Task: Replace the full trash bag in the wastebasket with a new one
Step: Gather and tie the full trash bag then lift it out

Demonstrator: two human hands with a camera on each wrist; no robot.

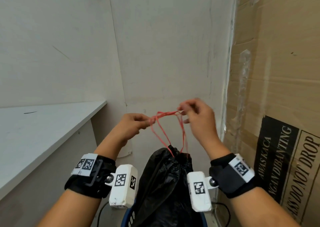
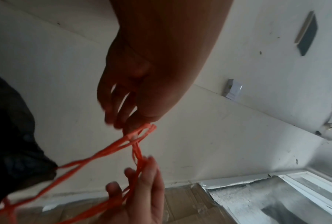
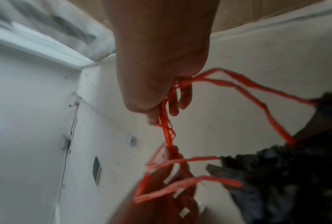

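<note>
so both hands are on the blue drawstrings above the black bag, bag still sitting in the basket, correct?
Not quite: the drawstrings are red, not blue, as the head view shows. The rest holds: left hand and right hand both hold them above the black bag, which still sits in the basket.

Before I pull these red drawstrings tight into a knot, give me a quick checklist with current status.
1. Left hand grips the red drawstrings: ok.
2. Right hand pinches the other loop: ok.
3. Black trash bag mouth cinched shut: ok.
4. Strands crossed between the hands: ok.
5. Knot finished: not ok.
6. Bag lifted clear of the blue wastebasket: cannot tell.
</note>
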